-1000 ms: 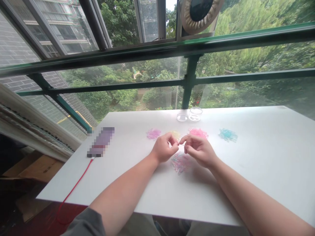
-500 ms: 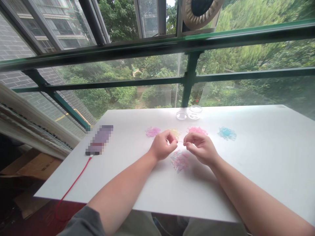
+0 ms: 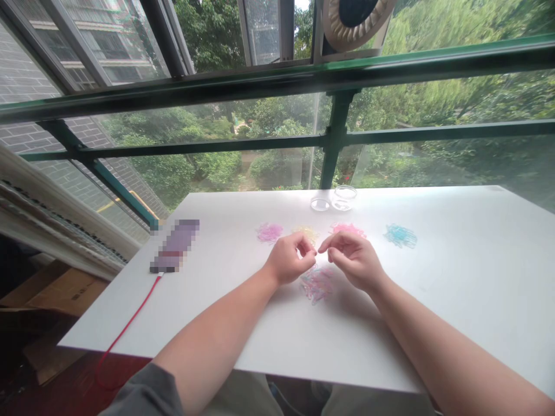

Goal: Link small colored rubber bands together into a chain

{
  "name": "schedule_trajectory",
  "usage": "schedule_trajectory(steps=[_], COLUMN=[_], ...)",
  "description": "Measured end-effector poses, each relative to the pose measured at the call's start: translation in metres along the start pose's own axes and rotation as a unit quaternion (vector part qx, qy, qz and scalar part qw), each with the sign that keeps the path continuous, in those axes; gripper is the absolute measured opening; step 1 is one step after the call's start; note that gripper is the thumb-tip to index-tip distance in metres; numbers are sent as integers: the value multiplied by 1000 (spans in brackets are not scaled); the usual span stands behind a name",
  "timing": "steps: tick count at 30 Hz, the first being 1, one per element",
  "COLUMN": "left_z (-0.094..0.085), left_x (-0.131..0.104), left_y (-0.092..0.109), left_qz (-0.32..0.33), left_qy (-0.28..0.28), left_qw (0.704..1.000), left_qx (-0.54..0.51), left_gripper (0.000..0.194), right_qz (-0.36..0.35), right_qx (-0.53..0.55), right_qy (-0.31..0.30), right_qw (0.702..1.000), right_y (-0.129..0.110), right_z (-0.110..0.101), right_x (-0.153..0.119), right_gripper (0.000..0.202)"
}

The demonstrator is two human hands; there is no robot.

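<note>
My left hand (image 3: 291, 258) is closed in a pinch above the table. Half a second ago it held a thin rubber band; the band itself is too small to make out now. Close beside it, my right hand (image 3: 353, 257) has its index finger stretched toward the left fingertips, thumb and finger apart. Just below both hands lies a pile of mixed-colour rubber bands (image 3: 318, 286). Beyond them are separate piles: purple bands (image 3: 269, 232), yellow bands (image 3: 305, 234) partly behind my left hand, pink bands (image 3: 347, 228) partly behind my right, and blue bands (image 3: 400, 235).
On the white table (image 3: 459, 300), a clear round container (image 3: 344, 199) and its lid (image 3: 319, 204) stand near the window edge. A blurred-out phone (image 3: 176, 245) lies at the left with a red cable (image 3: 132, 319) running off the front edge.
The thin band stretched between both hands no longer shows. My right index finger has straightened away from its thumb, and my left fingertips have shifted slightly right.
</note>
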State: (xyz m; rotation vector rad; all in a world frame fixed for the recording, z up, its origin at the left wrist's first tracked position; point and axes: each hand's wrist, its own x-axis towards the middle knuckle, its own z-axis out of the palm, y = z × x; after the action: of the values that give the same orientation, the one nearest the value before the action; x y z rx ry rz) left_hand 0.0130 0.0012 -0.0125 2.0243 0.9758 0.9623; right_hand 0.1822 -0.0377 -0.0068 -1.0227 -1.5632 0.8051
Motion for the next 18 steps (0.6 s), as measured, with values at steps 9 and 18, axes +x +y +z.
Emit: schedule_trajectory(steps=[9, 18], left_z=[-6, -7], left_x=[3, 2], left_y=[-5, -5], left_qz=[2, 12], left_qy=[12, -69], left_qw=[1000, 995], left_qx=[3, -68], left_gripper=[12, 22], right_qz=[13, 6], right_qx=[-88, -74], right_qy=[47, -1], right_qw=[995, 997], right_y=[6, 4], right_z=[-2, 2], right_x=[4, 3], right_gripper=[9, 7])
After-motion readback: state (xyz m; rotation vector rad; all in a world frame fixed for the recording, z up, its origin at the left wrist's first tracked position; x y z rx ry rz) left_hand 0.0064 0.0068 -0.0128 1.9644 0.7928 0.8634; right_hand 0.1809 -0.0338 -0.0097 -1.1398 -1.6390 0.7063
